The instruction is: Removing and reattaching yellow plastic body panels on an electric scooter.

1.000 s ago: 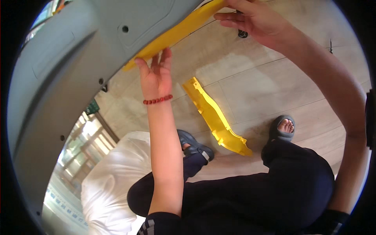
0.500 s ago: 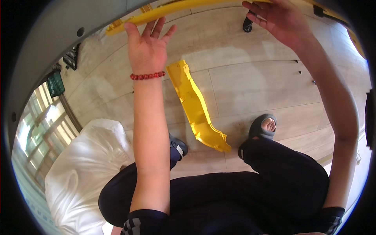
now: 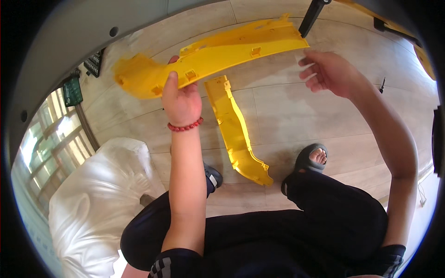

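nearest to the eye are the person's black trousers [image 3: 278, 236], with the knees apart. to the left of them lies a white bundle [image 3: 97, 190], folded and shiny. the right sandal [image 3: 303, 160], dark in colour, stands on the pale floor [image 3: 287, 111]; between the two feet a second yellow panel [image 3: 232, 129] lies on the boards, its curved end toward the person.

above it the left hand [image 3: 184, 104], with a red bead bracelet [image 3: 185, 126] at the wrist, pinches a long yellow panel [image 3: 222, 62] — the thumb is on the near face, the fingers go behind. this panel is held in the air, crosswise and a little tilted, its right end higher; its left end is blurred. the right hand [image 3: 331, 72] is just beside that right end and apart from it, with the fingers loosely bent and somewhat spread.

farther away, a black rod [image 3: 315, 17] appears at the panel's right end; i cannot tell if they touch. at the far left are a green pouch [image 3: 73, 91] and a black tool case [image 3: 94, 62] — and a large grey body [image 3: 69, 41] curves along the upper left.
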